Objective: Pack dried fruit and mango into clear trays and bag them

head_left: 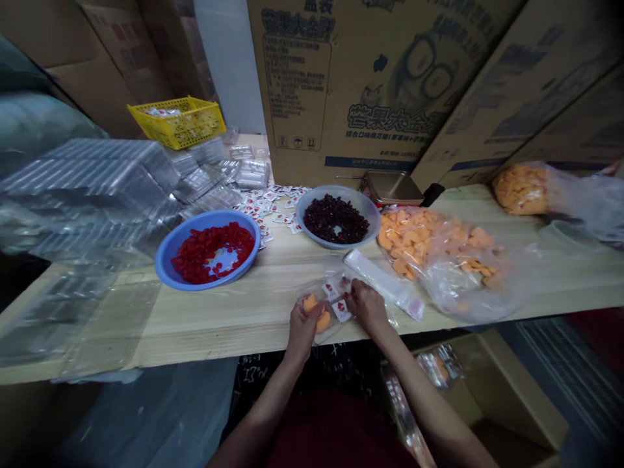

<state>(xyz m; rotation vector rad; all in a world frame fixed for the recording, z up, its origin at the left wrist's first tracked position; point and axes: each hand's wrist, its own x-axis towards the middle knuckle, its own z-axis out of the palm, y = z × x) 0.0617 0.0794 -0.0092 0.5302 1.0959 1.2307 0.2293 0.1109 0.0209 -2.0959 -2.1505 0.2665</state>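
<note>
Forearms: both reach up from the bottom edge toward the near lip of the wooden bench (234, 312); they meet over a small clear pouch (327, 304).
Left hand: the left hand (303, 325) is curled at the pouch's left end, fingers closed around an orange piece (316, 313) through or at the plastic (which of the two I cannot tell).
Right hand: the right hand (366, 304) lies knuckles up on the pouch's right side, fingertips pinched on its edge beside a white sachet (341, 309) with a red mark.
Pouch, where it lies: flat at the near edge of the bench, between the two hands; just in front of a stack of flat empty bags (385, 281).
Pouch, how it looks: thin, glossy, crumpled; orange pieces at the left, two or three little sachets at the right; no dark or red fruit shows in it.
Progress, as judged: partly filled, mouth apparently not closed; filling looks under way rather than finished.
Supplies: a blue bowl of red fruit (210, 250) to the left; a grey bowl of dark dried berries (337, 218) behind; a big open bag of orange slices (439, 250) to the right; loose sachets (263, 207) strewn between the bowls.
Further back: clear plastic trays (97, 188) piled at left; a yellow basket (178, 120); printed cartons (351, 84) along the wall.
</note>
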